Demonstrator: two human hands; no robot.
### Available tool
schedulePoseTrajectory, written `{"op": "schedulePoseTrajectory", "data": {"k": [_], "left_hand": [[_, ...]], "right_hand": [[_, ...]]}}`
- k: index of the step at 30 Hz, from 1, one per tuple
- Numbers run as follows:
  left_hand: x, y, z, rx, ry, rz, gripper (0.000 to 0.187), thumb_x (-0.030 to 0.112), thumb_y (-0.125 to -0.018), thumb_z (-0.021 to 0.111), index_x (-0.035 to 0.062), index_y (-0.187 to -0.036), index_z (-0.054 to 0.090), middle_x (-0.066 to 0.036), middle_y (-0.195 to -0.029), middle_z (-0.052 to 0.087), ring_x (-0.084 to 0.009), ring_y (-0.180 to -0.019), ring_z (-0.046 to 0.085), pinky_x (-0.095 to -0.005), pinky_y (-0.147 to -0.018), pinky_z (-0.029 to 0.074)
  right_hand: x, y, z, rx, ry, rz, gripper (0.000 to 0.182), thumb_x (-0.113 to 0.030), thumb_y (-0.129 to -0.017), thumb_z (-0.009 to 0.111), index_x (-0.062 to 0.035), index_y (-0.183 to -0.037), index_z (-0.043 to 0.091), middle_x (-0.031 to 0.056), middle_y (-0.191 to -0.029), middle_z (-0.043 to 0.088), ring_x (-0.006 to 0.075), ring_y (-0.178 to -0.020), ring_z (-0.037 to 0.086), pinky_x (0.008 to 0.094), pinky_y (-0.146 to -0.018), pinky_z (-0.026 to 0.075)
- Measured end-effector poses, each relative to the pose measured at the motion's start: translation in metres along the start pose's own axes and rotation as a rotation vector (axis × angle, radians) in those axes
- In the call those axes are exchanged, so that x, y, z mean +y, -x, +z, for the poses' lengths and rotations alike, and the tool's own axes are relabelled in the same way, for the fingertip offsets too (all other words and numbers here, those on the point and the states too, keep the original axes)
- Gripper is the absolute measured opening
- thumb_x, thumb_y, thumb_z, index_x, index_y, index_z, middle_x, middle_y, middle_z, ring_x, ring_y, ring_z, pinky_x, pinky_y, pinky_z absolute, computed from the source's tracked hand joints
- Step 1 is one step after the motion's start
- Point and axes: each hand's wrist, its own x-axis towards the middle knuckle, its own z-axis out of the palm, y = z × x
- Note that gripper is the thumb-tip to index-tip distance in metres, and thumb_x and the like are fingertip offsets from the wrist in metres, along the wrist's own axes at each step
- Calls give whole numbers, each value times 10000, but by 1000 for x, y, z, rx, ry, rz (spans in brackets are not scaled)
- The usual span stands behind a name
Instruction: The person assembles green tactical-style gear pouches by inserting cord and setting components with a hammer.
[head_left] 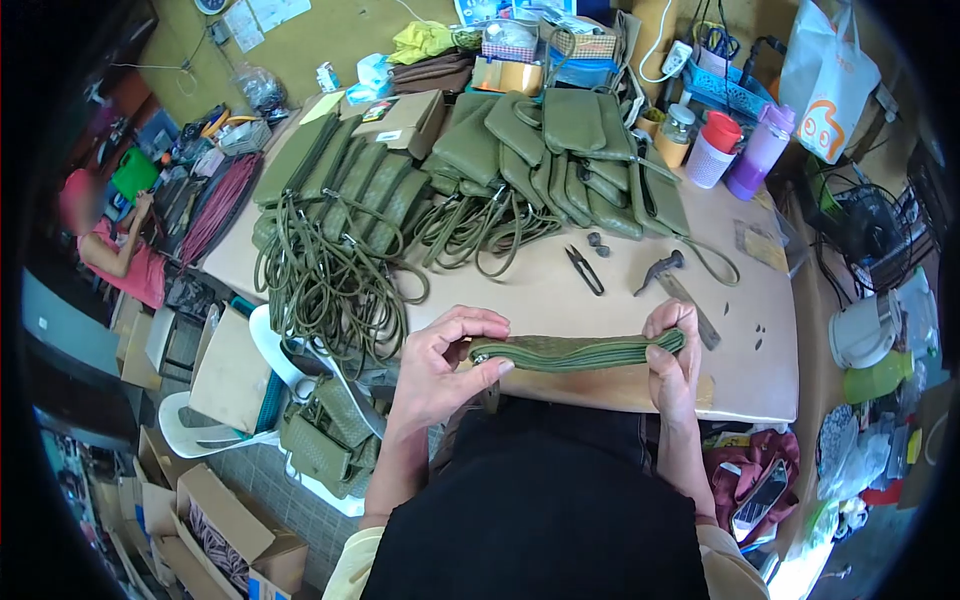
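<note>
Beige tabletop (500, 300) bears, from the left, a pile of green pouches with looped cords (340, 200), then black snips (584, 270) and a hammer (660, 270). Before them, the left hand's fingers (480, 372) pinch one end of a green folded pouch (575, 354); the right hand's fingers (660, 352) close around its other end.

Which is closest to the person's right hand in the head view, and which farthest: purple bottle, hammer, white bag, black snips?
From the right hand:
1. Hammer, just beyond it
2. Black snips, beyond, to its left
3. Purple bottle, far right
4. White bag, upper right corner
</note>
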Motion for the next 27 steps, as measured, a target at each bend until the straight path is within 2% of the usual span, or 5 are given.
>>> {"op": "schedulePoseTrajectory", "data": {"k": [10,16,20,23,27], "left_hand": [[-21,-1,8,186,114,-175,178,43,-796,756,-31,-935,674,-66,-970,641,-65,-801,582,-191,-682,477],[-42,21,95,129,122,175,262,59,-786,762,21,-982,593,-111,-1061,574,-115,-863,569,-221,-641,496],[-3,6,68,26,14,70,376,145,-771,795,43,-1066,585,-113,-1106,556,-161,-876,576,-232,-620,482],[5,-5,42,510,-325,191,435,322,-759,799,22,-1012,609,-108,-1055,621,-184,-932,593,-302,-699,492],[-14,-9,26,-104,-399,-154,394,329,-846,721,11,-1060,631,-121,-795,650,-196,-694,609,-325,-646,490]], "right_hand": [[-4,-8,-10,427,697,-283,150,-17,-862,543,-37,-859,394,46,-865,383,127,-722,360,268,-699,361],[9,14,41,27,140,99,215,-122,-848,655,20,-925,512,123,-748,563,182,-708,617,354,-583,477],[-1,1,21,-97,760,55,150,-45,-797,647,0,-917,570,183,-758,610,350,-745,643,404,-670,510],[-28,-8,13,-487,1116,-167,239,4,-682,618,-83,-904,600,101,-763,626,315,-776,639,438,-680,494],[-37,-19,8,-565,1204,-215,200,-23,-677,646,-80,-866,613,100,-763,625,311,-769,638,436,-683,491]]}}
